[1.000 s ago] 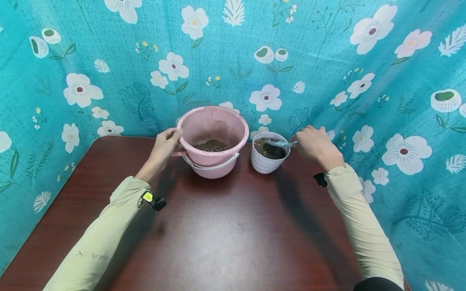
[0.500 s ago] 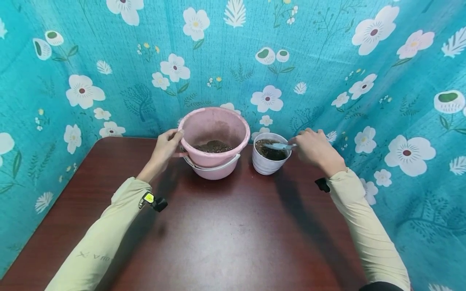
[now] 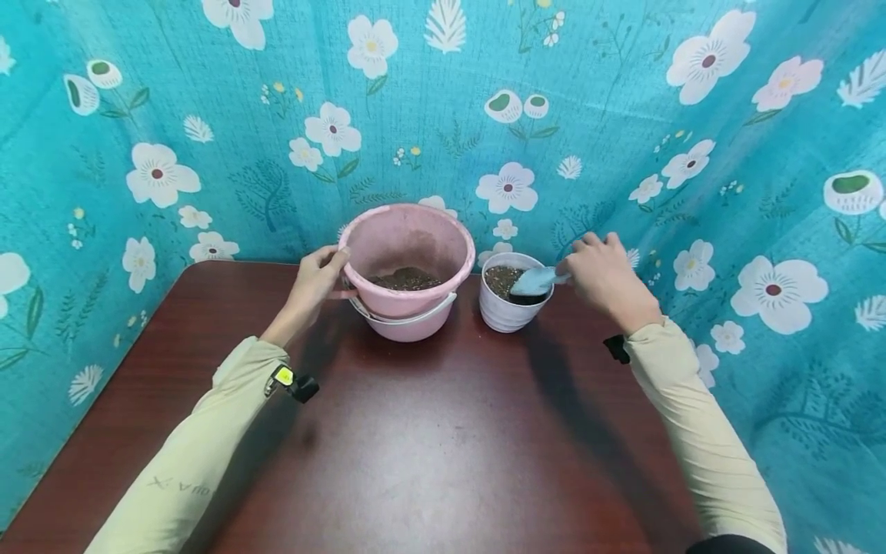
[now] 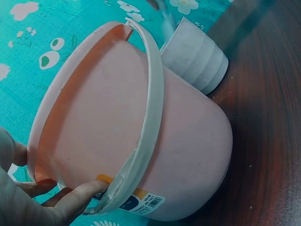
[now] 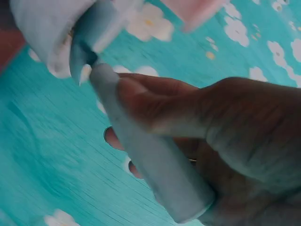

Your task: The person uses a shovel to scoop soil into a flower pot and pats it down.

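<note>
My left hand [image 3: 314,278] grips the left rim of a pink bucket [image 3: 408,329] with a white handle. Dark soil [image 3: 407,279] lies inside it. In the left wrist view, the fingers press the bucket's side near the handle and a label [image 4: 146,202]. My right hand [image 3: 604,278] holds a light blue hand trowel [image 3: 533,282] by its thick round grip [image 5: 150,146]. The trowel's blade is tilted over the right side of a white ribbed flowerpot [image 3: 508,317], its tip at the soil [image 3: 500,282] inside. The pot stands just right of the bucket.
Both containers stand near the back of a dark reddish-brown table [image 3: 429,431]. Right behind them hangs a turquoise floral curtain [image 3: 415,92], which also runs along both sides. Small crumbs lie on the table, seen in the left wrist view.
The trowel has turned, so its blade now shows its broad face and stands steeper in the pot. My right hand has risen slightly. The left hand and bucket stay put.
</note>
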`<state>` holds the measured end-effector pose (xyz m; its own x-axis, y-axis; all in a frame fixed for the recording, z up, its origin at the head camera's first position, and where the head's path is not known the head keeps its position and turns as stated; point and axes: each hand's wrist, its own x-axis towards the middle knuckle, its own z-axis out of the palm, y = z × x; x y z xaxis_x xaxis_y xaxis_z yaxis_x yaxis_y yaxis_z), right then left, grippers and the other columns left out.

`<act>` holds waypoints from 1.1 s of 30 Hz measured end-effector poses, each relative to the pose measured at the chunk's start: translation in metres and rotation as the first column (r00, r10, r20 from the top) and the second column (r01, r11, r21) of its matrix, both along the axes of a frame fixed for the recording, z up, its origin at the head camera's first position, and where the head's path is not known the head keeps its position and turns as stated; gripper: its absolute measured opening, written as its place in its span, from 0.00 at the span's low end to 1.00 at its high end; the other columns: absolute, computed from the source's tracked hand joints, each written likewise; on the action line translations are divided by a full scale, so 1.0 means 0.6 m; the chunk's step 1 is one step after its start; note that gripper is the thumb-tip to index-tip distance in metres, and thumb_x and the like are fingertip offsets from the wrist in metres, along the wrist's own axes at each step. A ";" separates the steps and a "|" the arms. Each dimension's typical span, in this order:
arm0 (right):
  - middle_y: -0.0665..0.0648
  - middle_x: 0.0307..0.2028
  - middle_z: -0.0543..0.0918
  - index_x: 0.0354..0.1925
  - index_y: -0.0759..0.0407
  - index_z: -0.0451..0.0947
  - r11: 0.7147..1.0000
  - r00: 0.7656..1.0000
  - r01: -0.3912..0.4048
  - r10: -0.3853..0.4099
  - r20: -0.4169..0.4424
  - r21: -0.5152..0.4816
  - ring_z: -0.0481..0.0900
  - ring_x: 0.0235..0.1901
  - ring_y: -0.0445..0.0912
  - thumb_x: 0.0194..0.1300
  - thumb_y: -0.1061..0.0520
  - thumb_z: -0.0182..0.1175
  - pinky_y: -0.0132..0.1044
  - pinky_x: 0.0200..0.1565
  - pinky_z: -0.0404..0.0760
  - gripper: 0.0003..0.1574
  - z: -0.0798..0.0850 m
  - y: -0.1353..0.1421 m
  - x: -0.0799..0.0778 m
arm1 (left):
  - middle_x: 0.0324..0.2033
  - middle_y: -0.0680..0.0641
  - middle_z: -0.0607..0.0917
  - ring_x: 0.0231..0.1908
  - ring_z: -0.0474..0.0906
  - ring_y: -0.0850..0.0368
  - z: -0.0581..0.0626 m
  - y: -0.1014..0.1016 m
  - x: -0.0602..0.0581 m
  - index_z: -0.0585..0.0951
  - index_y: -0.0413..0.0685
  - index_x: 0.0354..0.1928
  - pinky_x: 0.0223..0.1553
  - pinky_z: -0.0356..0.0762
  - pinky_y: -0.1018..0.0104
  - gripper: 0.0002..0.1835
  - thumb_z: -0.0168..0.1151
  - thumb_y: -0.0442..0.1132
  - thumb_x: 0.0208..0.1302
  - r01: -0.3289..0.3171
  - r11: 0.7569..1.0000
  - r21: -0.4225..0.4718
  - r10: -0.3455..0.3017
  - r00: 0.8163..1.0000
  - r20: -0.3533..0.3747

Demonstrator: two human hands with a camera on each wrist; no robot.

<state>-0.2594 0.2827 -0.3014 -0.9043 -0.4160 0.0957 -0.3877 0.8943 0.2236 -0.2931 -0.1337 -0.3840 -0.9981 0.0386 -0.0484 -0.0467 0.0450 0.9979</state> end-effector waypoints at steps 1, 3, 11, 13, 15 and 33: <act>0.63 0.34 0.83 0.42 0.57 0.93 1.000 1.000 0.000 0.000 -0.026 0.025 0.73 0.40 0.61 0.67 0.69 0.67 0.55 0.40 0.71 0.13 0.007 -0.002 0.002 | 0.47 0.44 0.75 0.38 0.81 0.63 0.000 -0.001 0.001 0.69 0.31 0.73 0.44 0.94 0.59 0.28 0.50 0.44 0.82 -0.001 1.000 -0.002 0.001 1.000 0.000; 0.62 0.30 0.80 0.35 0.55 0.93 0.997 0.997 -0.005 0.012 -0.074 0.082 0.71 0.37 0.59 0.67 0.72 0.64 0.53 0.38 0.69 0.15 0.017 -0.007 0.005 | 0.48 0.43 0.75 0.38 0.82 0.62 0.000 -0.001 0.002 0.69 0.30 0.72 0.44 0.94 0.59 0.27 0.50 0.44 0.82 -0.005 1.000 0.001 0.005 1.000 -0.002; 0.64 0.27 0.83 0.20 0.58 0.83 0.969 0.987 -0.049 0.085 -0.139 0.243 0.72 0.36 0.59 0.65 0.71 0.62 0.56 0.41 0.73 0.19 0.017 -0.027 -0.004 | 0.46 0.44 0.75 0.38 0.80 0.64 0.001 0.000 0.003 0.68 0.30 0.73 0.46 0.93 0.57 0.28 0.50 0.44 0.82 0.011 1.000 -0.002 -0.011 1.000 0.012; 0.64 0.27 0.83 0.21 0.58 0.83 0.969 0.991 -0.045 0.074 -0.111 0.243 0.73 0.37 0.59 0.65 0.70 0.63 0.56 0.42 0.74 0.17 0.016 -0.030 -0.009 | 0.46 0.44 0.75 0.39 0.80 0.64 0.002 -0.001 0.004 0.68 0.31 0.73 0.47 0.93 0.56 0.28 0.50 0.44 0.82 0.007 1.000 -0.005 -0.007 1.000 0.012; 0.64 0.28 0.83 0.22 0.59 0.84 0.971 0.996 -0.020 0.039 -0.075 0.238 0.73 0.38 0.59 0.65 0.69 0.65 0.57 0.44 0.74 0.15 0.019 -0.032 -0.013 | 0.47 0.44 0.75 0.40 0.80 0.62 0.003 -0.002 0.004 0.68 0.31 0.73 0.48 0.93 0.56 0.28 0.50 0.44 0.82 0.006 1.000 -0.011 -0.006 1.000 0.013; 0.68 0.45 0.86 0.53 0.57 0.89 0.988 0.984 0.151 -0.148 0.095 -0.021 0.70 0.46 0.63 0.72 0.65 0.61 0.63 0.50 0.66 0.16 0.010 -0.028 -0.033 | 0.49 0.40 0.75 0.41 0.80 0.59 0.001 -0.003 -0.002 0.69 0.30 0.71 0.46 0.93 0.56 0.27 0.50 0.44 0.82 0.009 1.000 -0.002 -0.009 1.000 0.013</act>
